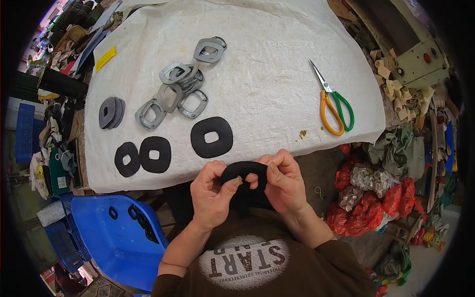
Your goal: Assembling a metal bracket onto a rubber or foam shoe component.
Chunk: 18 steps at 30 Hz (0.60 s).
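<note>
At the table's near edge, both my hands grip one black ring-shaped pad (pixel 245 169). My left hand (pixel 213 193) pinches its left side between thumb and fingers. On its right side my right hand (pixel 287 183) is closed the same way, with a fingertip showing in the central opening. Just beyond lies a flat black rounded-square pad (pixel 198 139) with a square hole. Two similar pads, a middle one (pixel 155 167) and a left one (pixel 120 161), lie side by side to its left. Farther back are several grey metal frames (pixel 169 97), some overlapping.
A stack of grey pads (pixel 105 114) and a yellow strip (pixel 105 59) are on the white-covered table (pixel 267 99). Scissors (pixel 325 86) with orange and green handles lie at right. A blue tub (pixel 94 232) holds black rings. Red bags (pixel 361 213) sit at lower right.
</note>
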Available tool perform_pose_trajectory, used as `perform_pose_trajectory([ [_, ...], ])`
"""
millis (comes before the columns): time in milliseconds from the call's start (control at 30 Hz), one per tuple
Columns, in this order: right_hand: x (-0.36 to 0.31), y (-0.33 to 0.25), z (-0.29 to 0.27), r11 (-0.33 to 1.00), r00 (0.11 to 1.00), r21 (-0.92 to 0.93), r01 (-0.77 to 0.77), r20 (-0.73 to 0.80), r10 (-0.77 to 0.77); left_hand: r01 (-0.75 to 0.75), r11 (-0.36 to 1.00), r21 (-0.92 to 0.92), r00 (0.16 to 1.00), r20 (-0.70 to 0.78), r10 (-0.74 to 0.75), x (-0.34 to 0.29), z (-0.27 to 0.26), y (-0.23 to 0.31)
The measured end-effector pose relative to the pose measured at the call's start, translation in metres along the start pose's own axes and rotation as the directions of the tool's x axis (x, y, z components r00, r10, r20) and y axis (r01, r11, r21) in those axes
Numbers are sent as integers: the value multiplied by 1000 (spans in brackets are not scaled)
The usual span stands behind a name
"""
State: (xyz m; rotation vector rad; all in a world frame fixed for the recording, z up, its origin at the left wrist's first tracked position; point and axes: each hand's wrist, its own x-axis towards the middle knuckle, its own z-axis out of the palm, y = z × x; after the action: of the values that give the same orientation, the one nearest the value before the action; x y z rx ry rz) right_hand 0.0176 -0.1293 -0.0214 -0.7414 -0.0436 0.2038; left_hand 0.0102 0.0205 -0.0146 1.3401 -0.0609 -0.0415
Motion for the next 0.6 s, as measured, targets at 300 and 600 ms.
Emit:
perform_pose_trajectory([
  [300, -3, 0, -2, 962, 966, 191, -194, 211, 152, -189, 981, 51, 979, 86, 184, 5, 0, 5],
  [600, 6, -23, -7, 959, 973, -258, -116, 163, 161, -190, 953, 234, 982, 61, 181, 7, -5, 5],
])
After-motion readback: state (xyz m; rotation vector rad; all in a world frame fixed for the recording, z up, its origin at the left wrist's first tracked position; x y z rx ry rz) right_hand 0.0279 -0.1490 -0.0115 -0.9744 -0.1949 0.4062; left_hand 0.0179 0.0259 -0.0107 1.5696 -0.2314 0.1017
